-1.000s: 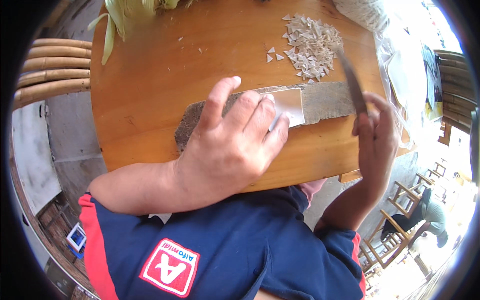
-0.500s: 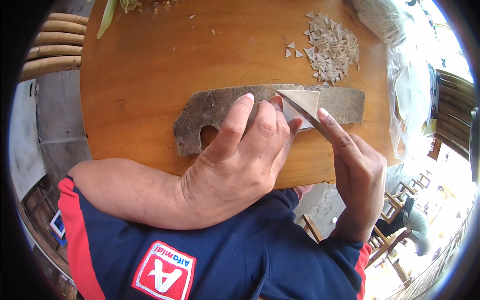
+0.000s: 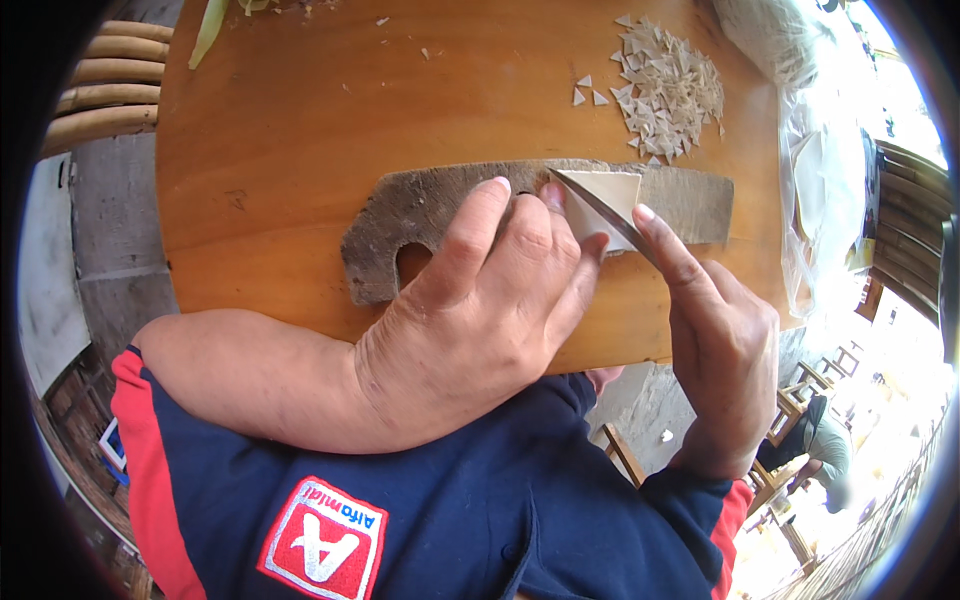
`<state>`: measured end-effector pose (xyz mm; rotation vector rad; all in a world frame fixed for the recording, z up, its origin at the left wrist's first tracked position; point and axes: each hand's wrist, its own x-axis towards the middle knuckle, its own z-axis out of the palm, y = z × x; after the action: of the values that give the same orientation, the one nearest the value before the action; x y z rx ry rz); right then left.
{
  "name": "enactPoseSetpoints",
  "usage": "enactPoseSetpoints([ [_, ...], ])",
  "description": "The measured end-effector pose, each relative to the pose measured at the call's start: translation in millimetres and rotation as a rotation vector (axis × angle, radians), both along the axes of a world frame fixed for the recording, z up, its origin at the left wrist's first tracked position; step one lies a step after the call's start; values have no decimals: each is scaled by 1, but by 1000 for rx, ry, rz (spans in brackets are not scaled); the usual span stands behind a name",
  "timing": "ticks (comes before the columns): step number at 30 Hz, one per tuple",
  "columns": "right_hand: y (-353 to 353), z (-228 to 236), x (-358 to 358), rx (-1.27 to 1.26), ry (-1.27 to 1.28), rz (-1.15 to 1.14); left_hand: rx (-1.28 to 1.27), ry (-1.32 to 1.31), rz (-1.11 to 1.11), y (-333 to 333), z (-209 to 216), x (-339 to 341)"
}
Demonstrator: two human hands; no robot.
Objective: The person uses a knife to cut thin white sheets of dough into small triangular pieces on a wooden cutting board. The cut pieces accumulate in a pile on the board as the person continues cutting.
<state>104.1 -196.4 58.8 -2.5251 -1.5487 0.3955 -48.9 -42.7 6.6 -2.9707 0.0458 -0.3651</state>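
A worn wooden board with a rounded notch lies across the table in front of me. My left hand rests over it, its thumb and fingers gripping a thin cream-coloured sheet piece at the board's far edge. Held in my right hand, a knife lies slantwise across that piece, tip toward the far edge and index finger stretched along the blade. The handle is hidden inside the hand. Beyond the board sits a pile of small cream triangles, with a few loose ones beside it.
The orange-brown wooden table has crumbs and a yellow-green strip at its far left. Clear plastic bags lie along the right edge. Bamboo slats stand at the left. Another person bends among wooden stools at the lower right.
Both hands keep their hold, and the knife stays across the cream piece with only a slight change of angle. The whole view has shifted a little.
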Motion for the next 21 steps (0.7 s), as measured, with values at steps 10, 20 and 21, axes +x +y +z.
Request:
enactPoseSetpoints([
  [10, -5, 2, 1, -44, -66, 25, 42, 35, -14, -3, 0, 4],
  [20, -31, 2, -4, -114, -111, 19, 11, -2, -8, -4, -2, 6],
  [21, -33, 1, -4, -112, -122, 22, 4, 0, -9, -4, -1, 6],
])
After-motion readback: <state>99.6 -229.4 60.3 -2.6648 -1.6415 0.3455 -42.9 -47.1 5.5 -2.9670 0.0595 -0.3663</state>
